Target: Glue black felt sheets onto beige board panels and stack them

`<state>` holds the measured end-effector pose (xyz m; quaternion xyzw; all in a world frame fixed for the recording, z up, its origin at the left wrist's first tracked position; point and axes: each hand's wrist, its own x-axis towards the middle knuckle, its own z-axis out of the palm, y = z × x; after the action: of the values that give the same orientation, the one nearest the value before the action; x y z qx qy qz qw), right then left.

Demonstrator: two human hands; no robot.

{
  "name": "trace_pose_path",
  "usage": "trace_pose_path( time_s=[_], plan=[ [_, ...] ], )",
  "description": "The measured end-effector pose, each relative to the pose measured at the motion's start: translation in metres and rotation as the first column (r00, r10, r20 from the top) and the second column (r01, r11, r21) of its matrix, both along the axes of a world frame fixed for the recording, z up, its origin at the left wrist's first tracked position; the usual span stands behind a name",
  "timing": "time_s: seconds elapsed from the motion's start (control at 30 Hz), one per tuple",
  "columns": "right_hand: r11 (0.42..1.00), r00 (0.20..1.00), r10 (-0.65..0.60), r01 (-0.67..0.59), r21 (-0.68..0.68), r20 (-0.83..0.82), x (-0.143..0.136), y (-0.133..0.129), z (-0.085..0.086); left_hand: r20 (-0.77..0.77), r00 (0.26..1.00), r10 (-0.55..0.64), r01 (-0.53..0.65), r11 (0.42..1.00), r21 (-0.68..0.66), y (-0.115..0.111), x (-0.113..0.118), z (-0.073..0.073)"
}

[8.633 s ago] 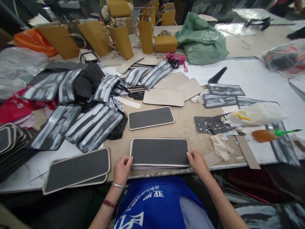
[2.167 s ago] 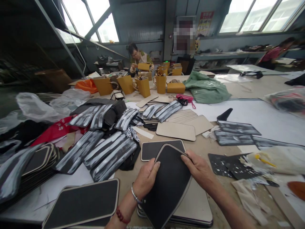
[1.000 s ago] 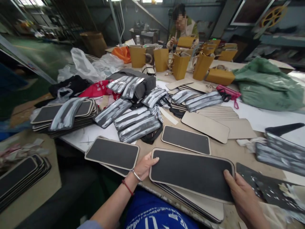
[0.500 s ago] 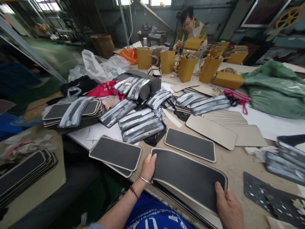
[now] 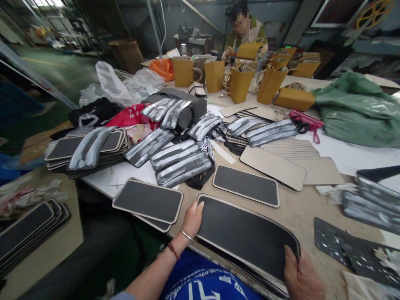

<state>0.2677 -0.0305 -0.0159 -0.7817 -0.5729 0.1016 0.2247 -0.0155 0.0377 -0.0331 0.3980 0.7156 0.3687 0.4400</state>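
Observation:
A large dark panel with a beige border (image 5: 243, 233) lies over a stack of similar panels at the table's near edge. My left hand (image 5: 193, 216) grips its left end, thumb on top. Around its right end my right hand (image 5: 301, 266) is closed, with the thumb on the dark face. The right end bends slightly upward. Just behind it lies another dark panel with a beige rim (image 5: 245, 185). To the left, two more overlap, the upper one (image 5: 148, 201) at the table edge.
White-streaked dark pieces (image 5: 184, 168) and plain beige panels (image 5: 273, 166) cover the middle. Mustard bags (image 5: 240, 85) stand at the back, where a person (image 5: 243, 31) sits. A green plastic bag (image 5: 359, 112) lies right; stacked panels (image 5: 31, 229) rest at lower left.
The held panel has come down closer to the stack, narrowing the gap beneath its front edge. Both hands keep their hold. The view has shifted slightly.

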Motion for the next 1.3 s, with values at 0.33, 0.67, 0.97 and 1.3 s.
trace_pose_path(
  time_s=[0.33,0.67,0.97,1.3],
  plan=[
    [0.998,0.999,-0.042,0.042,0.042,-0.003,0.002,0.029,0.001,-0.031,0.993,-0.113,0.114,0.993,0.033,0.032,0.008,-0.007],
    [0.998,0.990,0.012,-0.004,0.056,-0.140,0.042,0.137,-0.018,-0.190,0.959,-0.211,0.223,0.974,0.047,0.135,0.031,-0.021],
    [1.000,1.000,-0.010,0.010,0.001,0.002,0.060,0.162,-0.092,-0.441,0.862,-0.248,0.258,0.965,-0.039,0.146,0.042,-0.041],
    [1.000,0.999,0.000,0.001,-0.014,0.037,0.064,0.153,-0.110,-0.663,0.663,-0.347,0.356,0.926,-0.128,0.145,0.065,-0.034]
  ],
)
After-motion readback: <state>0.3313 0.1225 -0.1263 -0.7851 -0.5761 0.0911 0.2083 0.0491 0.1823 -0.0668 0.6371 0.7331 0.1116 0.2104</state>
